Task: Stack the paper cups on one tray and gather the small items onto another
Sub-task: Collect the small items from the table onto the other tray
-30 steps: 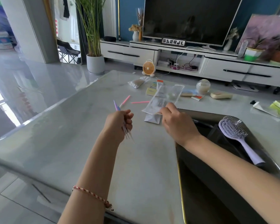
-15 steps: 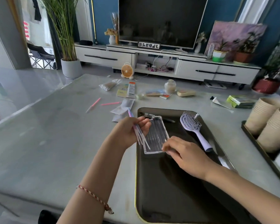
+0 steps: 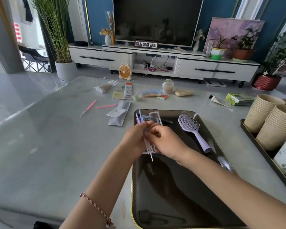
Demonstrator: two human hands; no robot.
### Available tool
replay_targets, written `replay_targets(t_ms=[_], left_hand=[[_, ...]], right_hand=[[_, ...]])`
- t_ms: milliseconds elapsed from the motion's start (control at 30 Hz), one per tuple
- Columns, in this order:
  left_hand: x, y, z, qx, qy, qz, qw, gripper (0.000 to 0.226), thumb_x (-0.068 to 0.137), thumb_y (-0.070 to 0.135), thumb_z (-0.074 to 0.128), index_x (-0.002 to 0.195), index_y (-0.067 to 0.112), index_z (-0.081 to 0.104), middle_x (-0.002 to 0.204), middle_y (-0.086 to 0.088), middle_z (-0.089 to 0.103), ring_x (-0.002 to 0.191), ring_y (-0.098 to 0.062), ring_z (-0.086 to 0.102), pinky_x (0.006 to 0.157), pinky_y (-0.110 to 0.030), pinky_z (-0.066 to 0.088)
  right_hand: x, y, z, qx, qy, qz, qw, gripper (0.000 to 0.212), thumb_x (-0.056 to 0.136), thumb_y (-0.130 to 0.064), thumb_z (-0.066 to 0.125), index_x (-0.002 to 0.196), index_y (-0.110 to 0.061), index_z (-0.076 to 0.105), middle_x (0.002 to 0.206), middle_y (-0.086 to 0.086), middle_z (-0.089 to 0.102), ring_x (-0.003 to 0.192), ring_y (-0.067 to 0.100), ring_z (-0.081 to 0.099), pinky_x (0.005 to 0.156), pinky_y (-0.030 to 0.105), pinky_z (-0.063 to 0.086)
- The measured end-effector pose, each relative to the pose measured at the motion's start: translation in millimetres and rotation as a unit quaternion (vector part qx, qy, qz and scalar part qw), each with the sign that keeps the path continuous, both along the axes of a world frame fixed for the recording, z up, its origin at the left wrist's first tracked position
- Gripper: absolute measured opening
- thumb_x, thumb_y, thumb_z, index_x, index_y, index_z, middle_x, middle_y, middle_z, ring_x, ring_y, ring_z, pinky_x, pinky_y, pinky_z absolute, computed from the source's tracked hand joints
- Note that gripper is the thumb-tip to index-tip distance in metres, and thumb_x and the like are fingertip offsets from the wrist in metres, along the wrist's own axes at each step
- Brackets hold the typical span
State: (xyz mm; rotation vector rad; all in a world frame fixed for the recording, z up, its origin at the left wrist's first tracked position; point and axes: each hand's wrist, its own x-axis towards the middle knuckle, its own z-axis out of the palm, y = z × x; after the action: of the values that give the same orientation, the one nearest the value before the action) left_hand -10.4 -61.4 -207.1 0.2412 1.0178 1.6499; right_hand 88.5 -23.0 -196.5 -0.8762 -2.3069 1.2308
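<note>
Two pink sticks [image 3: 96,107] and packets [image 3: 118,114] lie loose on the table [image 3: 40,146], left of the dark tray [image 3: 172,195]. Since half a second ago the right hand [image 3: 168,142] has left the clear case [image 3: 153,118] on the tray and come to meet the left hand [image 3: 135,138]; case now counts as gathered. Left hand is closed around a bundle of thin sticks [image 3: 149,149], tips poking out above and below. Right hand is half curled, fingertips touching the same bundle; firm pinch or not, cannot tell. Brush [image 3: 191,128] is already in the tray. Cups [image 3: 269,123] sit stacked on the far-right tray [image 3: 254,139]. Likely next: sticks dropped in tray.
</note>
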Motion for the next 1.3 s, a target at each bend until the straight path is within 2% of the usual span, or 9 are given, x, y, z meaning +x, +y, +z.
replay_targets(t_ms=[133,367,533,800,867,967,1067,1167,1300], left_hand=[[-3,2,-7,-0.019,0.027,-0.010,0.999,0.030,0.100,0.022,0.034,0.088,0.009,0.057,0.089,-0.010,0.065,0.062,-0.016,0.065,0.051,-0.027,0.055],[-1,2,1,-0.008,0.076,-0.021,0.997,0.030,0.101,0.021,0.034,0.092,0.007,0.058,0.083,-0.011,0.061,0.034,-0.011,0.055,0.035,-0.017,0.044],[-8,2,2,-0.050,0.161,-0.013,0.986,0.033,0.100,0.029,0.033,0.086,0.006,0.052,0.057,-0.007,0.051,0.033,-0.011,0.051,0.042,-0.021,0.044],[-6,-3,8,-0.057,0.151,0.003,0.987,0.032,0.101,0.028,0.032,0.090,0.007,0.053,0.055,-0.004,0.054,0.039,-0.011,0.055,0.043,-0.017,0.046],[-12,-7,10,-0.081,0.279,0.092,0.953,0.025,0.098,0.022,0.036,0.081,0.012,0.051,0.062,-0.002,0.054,0.060,-0.015,0.057,0.062,-0.025,0.048],[-23,-20,11,-0.137,0.489,0.198,0.838,0.023,0.094,0.012,0.034,0.087,0.018,0.055,0.095,-0.007,0.053,0.088,-0.023,0.049,0.074,-0.030,0.037],[-19,-22,4,-0.167,0.503,0.153,0.834,0.034,0.093,0.008,0.034,0.119,0.008,0.056,0.120,-0.011,0.058,0.110,-0.027,0.052,0.085,-0.028,0.039],[-14,-18,-5,-0.176,0.527,0.096,0.826,0.036,0.094,0.009,0.036,0.125,0.009,0.053,0.127,-0.011,0.056,0.111,-0.027,0.054,0.081,-0.025,0.039],[-17,-12,-20,-0.211,0.617,0.022,0.758,0.039,0.094,0.014,0.041,0.132,0.016,0.049,0.135,-0.012,0.047,0.124,-0.028,0.043,0.099,-0.030,0.035]], right_hand=[[-1,0,4,-0.065,-0.013,-0.007,0.998,0.030,0.093,-0.020,0.055,0.063,-0.018,0.051,0.052,-0.005,0.046,0.030,-0.001,0.041,0.038,0.012,0.031],[-13,9,14,-0.281,-0.003,-0.009,0.960,0.027,0.091,-0.004,0.050,0.067,-0.015,0.052,0.051,-0.003,0.039,0.034,0.002,0.034,0.034,0.012,0.025],[-22,14,16,-0.275,-0.020,-0.004,0.961,0.023,0.089,-0.003,0.052,0.068,-0.011,0.054,0.048,-0.001,0.041,0.032,0.004,0.035,0.032,0.014,0.026],[-24,21,16,-0.179,-0.089,-0.013,0.980,0.020,0.084,-0.012,0.064,0.065,-0.010,0.059,0.047,0.000,0.045,0.034,0.005,0.037,0.032,0.013,0.028],[-24,29,18,-0.183,-0.098,-0.042,0.977,0.015,0.083,-0.012,0.066,0.070,-0.007,0.061,0.050,0.000,0.046,0.035,0.005,0.037,0.032,0.013,0.029],[-28,39,15,-0.157,-0.143,-0.078,0.974,0.020,0.085,-0.010,0.065,0.067,-0.007,0.056,0.054,0.002,0.046,0.029,0.003,0.038,0.030,0.012,0.030],[-34,41,12,-0.181,-0.158,-0.087,0.967,0.021,0.085,-0.008,0.063,0.067,-0.008,0.053,0.054,0.002,0.045,0.026,0.002,0.038,0.030,0.011,0.031],[-36,36,12,-0.199,-0.182,-0.068,0.960,0.022,0.085,-0.008,0.063,0.066,-0.009,0.052,0.053,0.002,0.043,0.027,0.003,0.037,0.029,0.011,0.031],[-30,28,15,-0.186,-0.201,-0.055,0.960,0.018,0.085,-0.010,0.062,0.068,-0.008,0.055,0.056,0.003,0.045,0.036,0.006,0.039,0.031,0.011,0.031]])
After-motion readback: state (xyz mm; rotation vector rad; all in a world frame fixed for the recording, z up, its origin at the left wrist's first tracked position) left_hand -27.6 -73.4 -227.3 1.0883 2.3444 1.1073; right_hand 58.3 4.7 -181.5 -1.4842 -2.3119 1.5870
